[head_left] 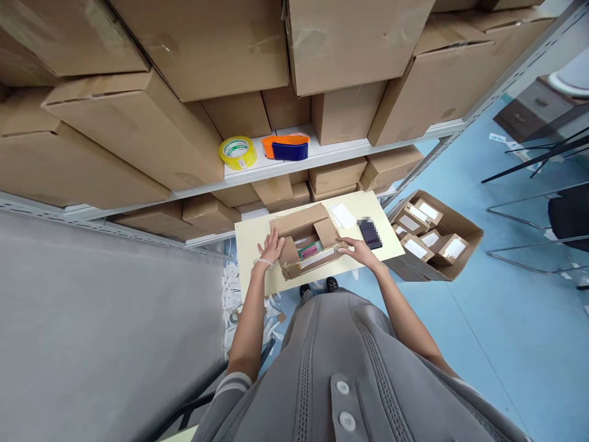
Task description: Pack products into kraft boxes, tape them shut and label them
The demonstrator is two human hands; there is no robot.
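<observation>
I see the open box (313, 215) on the counter (389, 240), a pink-and-green item (310, 250) inside; my left hand (273, 247) is spread at its left side; my right hand (356, 250) reaches its right near corner, pinching or not I cannot tell; handling the flaps (326, 233) seems in hand; next needs steadiness.

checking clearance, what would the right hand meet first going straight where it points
The right hand would likely meet the open box, at its right end; its fingers seem to touch it, depth is unclear.
</observation>
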